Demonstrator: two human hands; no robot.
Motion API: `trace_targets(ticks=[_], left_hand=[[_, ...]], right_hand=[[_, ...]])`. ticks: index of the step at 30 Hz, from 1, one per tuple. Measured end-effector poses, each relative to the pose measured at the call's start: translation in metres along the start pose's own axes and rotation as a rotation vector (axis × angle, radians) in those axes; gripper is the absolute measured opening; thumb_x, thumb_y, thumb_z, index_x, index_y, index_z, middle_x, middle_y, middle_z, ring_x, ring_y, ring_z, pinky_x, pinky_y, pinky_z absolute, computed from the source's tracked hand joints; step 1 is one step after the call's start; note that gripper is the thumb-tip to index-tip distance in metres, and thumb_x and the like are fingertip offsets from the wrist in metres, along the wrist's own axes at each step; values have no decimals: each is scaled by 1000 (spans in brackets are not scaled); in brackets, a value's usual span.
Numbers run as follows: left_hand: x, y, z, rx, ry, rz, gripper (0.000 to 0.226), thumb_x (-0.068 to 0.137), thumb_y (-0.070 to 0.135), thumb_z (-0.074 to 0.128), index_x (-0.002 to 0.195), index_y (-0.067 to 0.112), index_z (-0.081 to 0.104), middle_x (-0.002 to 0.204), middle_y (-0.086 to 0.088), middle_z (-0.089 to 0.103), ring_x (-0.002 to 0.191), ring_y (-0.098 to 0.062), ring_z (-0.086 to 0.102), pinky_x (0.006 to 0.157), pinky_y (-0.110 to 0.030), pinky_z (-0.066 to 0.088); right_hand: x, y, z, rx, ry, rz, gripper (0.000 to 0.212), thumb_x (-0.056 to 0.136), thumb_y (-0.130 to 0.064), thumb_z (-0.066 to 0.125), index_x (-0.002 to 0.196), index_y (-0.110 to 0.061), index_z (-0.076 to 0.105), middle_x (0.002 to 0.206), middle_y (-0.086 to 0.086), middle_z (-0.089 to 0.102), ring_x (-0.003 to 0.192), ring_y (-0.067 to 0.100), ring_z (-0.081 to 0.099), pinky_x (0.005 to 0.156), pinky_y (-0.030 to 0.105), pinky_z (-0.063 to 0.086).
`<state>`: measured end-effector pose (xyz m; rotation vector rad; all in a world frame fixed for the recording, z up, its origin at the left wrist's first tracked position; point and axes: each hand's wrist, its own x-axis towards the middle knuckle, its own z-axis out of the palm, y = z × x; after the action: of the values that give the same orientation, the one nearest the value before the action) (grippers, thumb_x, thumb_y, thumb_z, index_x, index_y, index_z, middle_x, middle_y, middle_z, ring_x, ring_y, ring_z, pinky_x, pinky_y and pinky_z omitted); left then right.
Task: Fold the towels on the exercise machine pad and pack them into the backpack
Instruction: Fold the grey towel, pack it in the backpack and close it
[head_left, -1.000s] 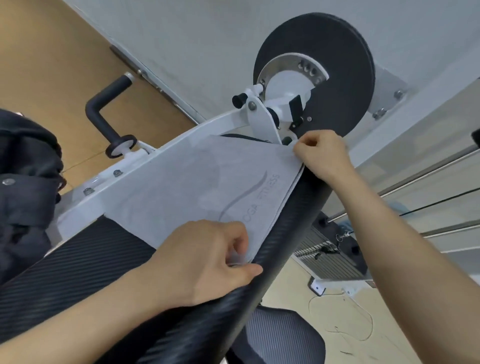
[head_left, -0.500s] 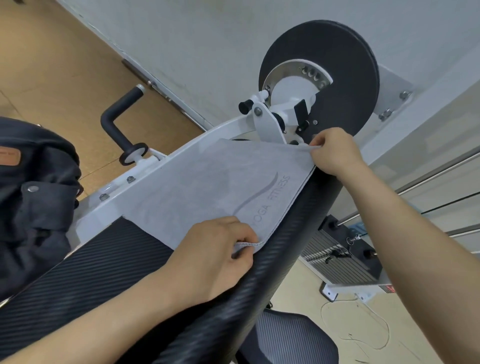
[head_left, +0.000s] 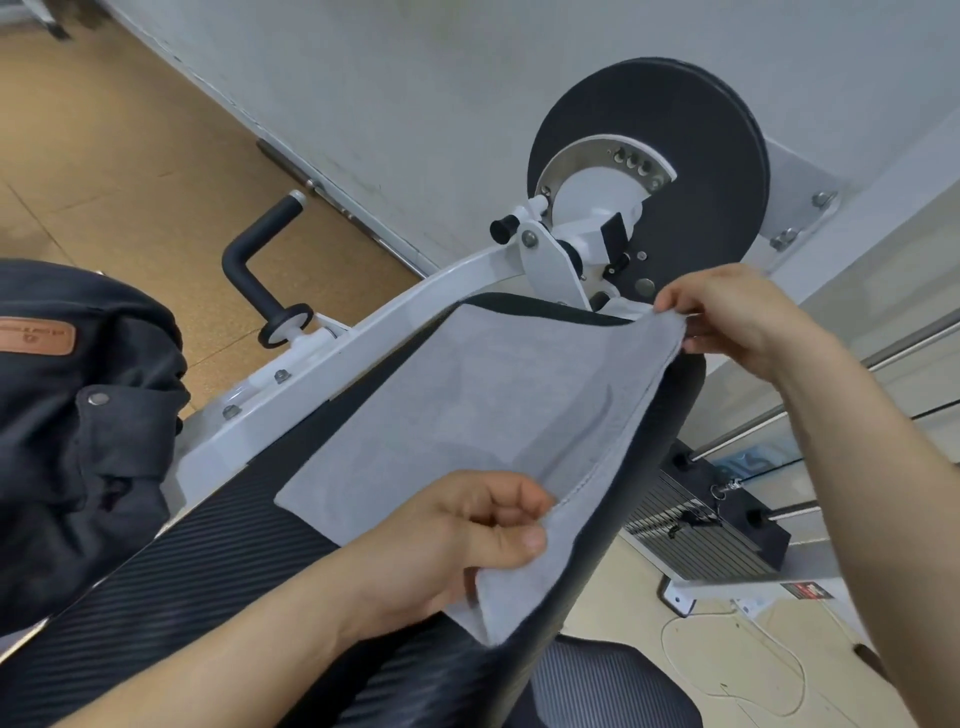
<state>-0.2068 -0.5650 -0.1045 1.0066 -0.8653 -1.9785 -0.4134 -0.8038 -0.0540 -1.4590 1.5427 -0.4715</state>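
A light grey towel (head_left: 457, 410) lies across the black ribbed pad (head_left: 171, 577) of the exercise machine. Its right edge is lifted off the pad and sags between my two hands. My left hand (head_left: 467, 535) pinches the near corner of that edge. My right hand (head_left: 737, 312) pinches the far corner, close to the machine's pivot. A dark backpack (head_left: 78, 431) with a brown leather label stands at the left edge, beside the pad.
The machine's white frame (head_left: 363, 338) runs along the pad's far side, with a black handle (head_left: 260, 260) and a large black disc (head_left: 691, 140) at the wall. A weight stack (head_left: 696, 525) and a black chair (head_left: 613, 686) are below right, with a cable on the floor.
Both hands have raised the towel's right edge off the pad and drawn it toward me. The printed lettering seen before no longer shows. The camera has shifted, bringing more of the backpack into view.
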Motion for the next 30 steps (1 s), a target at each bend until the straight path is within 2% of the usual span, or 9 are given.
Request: trace_targets(ticks=[3, 6, 8, 11, 16, 19, 22, 27, 30], left_hand=[[-3, 2, -16, -210, -90, -25, 19, 77, 8, 63, 95, 5, 69, 92, -12, 67, 79, -20, 66, 71, -27, 53], [-8, 10, -44, -297, -6, 5, 53, 73, 13, 63, 116, -16, 52, 113, -25, 55, 102, -35, 54, 88, -40, 43], [-10, 14, -62, -265, 55, 21, 49, 73, 17, 63, 111, -14, 55, 111, -22, 55, 100, -35, 52, 86, -42, 41], [-16, 19, -90, -151, 137, 0, 21, 73, 19, 68, 91, 9, 66, 91, -13, 61, 76, -22, 59, 66, -32, 49], [-30, 17, -123, 64, 390, -95, 33, 72, 13, 64, 105, 12, 64, 91, -16, 67, 79, -22, 66, 69, -33, 55], [-34, 11, -127, 366, 503, -158, 35, 73, 14, 54, 104, 27, 64, 82, -4, 71, 78, -16, 66, 71, -35, 50], [-34, 11, -125, 453, 583, -142, 39, 87, 4, 49, 109, 35, 56, 84, 4, 69, 76, -11, 66, 65, -30, 54], [-43, 14, -124, 665, 645, -119, 56, 84, 4, 45, 110, 53, 46, 95, -4, 64, 77, -31, 67, 71, -49, 58], [-45, 14, -123, 723, 671, -161, 49, 86, 5, 44, 100, 50, 57, 98, 4, 66, 67, -15, 70, 64, -27, 57]], right_hand=[[0, -4, -16, 17, -265, -40, 36, 82, 13, 42, 84, -6, 72, 92, 15, 66, 82, 24, 63, 68, 24, 59], [1, -16, -19, -160, -402, -137, 34, 86, 19, 52, 100, -5, 70, 98, 14, 73, 94, 22, 70, 86, 24, 56], [7, -26, -9, -398, -296, -251, 24, 84, 6, 66, 99, -11, 73, 94, 12, 74, 94, 22, 70, 85, 22, 55], [18, -41, 23, -516, -120, -369, 6, 87, -18, 69, 91, -18, 73, 87, 3, 70, 85, 20, 63, 80, 29, 51], [44, -51, 82, -409, -137, -372, 21, 96, -30, 53, 95, -9, 57, 80, -2, 53, 75, 12, 47, 64, 25, 36], [67, -52, 119, -638, -111, -452, 17, 98, -32, 47, 97, -15, 50, 80, -2, 50, 81, 19, 47, 71, 30, 32], [82, -49, 148, -784, -177, -511, 17, 102, -28, 38, 98, -13, 43, 89, 8, 53, 89, 27, 47, 75, 36, 36], [98, -30, 172, -1089, -239, -548, 25, 103, -34, 27, 101, -11, 37, 87, 16, 60, 79, 34, 54, 74, 45, 44], [102, -20, 181, -1224, -222, -592, 26, 103, -38, 25, 96, -15, 34, 85, 13, 57, 76, 32, 50, 65, 39, 37]])
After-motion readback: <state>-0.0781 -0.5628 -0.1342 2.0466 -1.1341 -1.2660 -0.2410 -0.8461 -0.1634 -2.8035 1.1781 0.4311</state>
